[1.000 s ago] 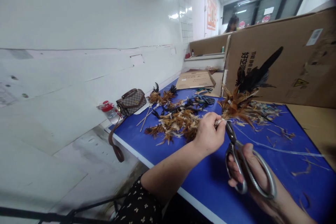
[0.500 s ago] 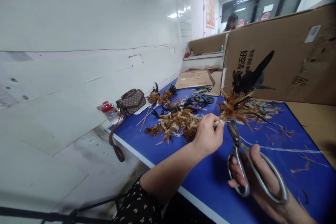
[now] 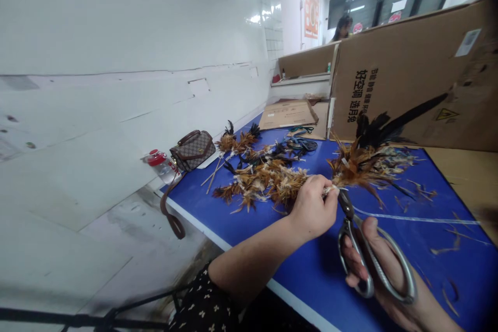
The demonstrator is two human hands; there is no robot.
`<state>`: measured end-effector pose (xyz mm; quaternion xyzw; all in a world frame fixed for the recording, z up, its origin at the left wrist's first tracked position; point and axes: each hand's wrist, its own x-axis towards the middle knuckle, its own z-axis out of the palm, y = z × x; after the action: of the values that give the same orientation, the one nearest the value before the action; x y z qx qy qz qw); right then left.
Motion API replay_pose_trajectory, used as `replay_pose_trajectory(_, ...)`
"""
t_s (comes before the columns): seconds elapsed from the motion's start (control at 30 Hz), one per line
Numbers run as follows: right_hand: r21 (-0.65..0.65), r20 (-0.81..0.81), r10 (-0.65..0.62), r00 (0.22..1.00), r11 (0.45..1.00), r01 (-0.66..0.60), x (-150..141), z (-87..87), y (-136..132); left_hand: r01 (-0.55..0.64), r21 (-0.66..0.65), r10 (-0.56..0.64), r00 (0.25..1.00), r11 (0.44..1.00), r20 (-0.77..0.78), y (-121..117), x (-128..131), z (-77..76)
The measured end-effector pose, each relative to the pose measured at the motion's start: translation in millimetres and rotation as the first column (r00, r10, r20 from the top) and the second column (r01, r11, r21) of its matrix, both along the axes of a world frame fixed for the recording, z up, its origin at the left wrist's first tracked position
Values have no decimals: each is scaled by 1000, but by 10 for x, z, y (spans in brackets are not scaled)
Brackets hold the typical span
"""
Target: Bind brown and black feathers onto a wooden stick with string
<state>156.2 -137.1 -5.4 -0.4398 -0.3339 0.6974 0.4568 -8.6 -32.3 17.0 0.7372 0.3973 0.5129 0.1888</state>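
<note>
My left hand (image 3: 316, 206) is closed in a pinch on the pale stem end of a feather bunch (image 3: 352, 163), brown near the base with long black feathers pointing up and right. In my right hand (image 3: 373, 264) is a pair of metal scissors (image 3: 350, 212), my fingers and thumb through the handle loops. The scissor tips are right beside the stem end, just past my left fingertips; whether they touch it I cannot tell. A heap of brown feather bunches (image 3: 268, 181) lies on the table just left of my left hand.
The blue table (image 3: 241, 233) carries trimmed feather scraps (image 3: 420, 189) at right and dark cords (image 3: 301, 142) at the back. A handbag (image 3: 192, 150) and a red-capped bottle (image 3: 161, 163) stand by the left wall. A large cardboard box (image 3: 412, 72) closes off the back right; a person (image 3: 343, 28) is beyond.
The feather bunch has tipped over to the right and sunk lower. My left hand has shifted slightly right and down, and the scissor blades look closer together.
</note>
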Motion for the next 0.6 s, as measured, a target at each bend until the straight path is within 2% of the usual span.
replay_pose_trajectory(0.17,-25,55,-2,998,1000,4,30,-32,-39,-15,-32,16,1000,999,11,28,-30,-90)
replay_pose_trajectory(0.4,9,-45,92,995,996,-91,96,-73,18,3,-22,-3,1000,1000,-28,-37,-30,-191)
replay_pose_trajectory(0.6,-103,-28,43,999,994,-45,88,-151,12,26,-25,-28,998,999,-54,-81,-31,-219)
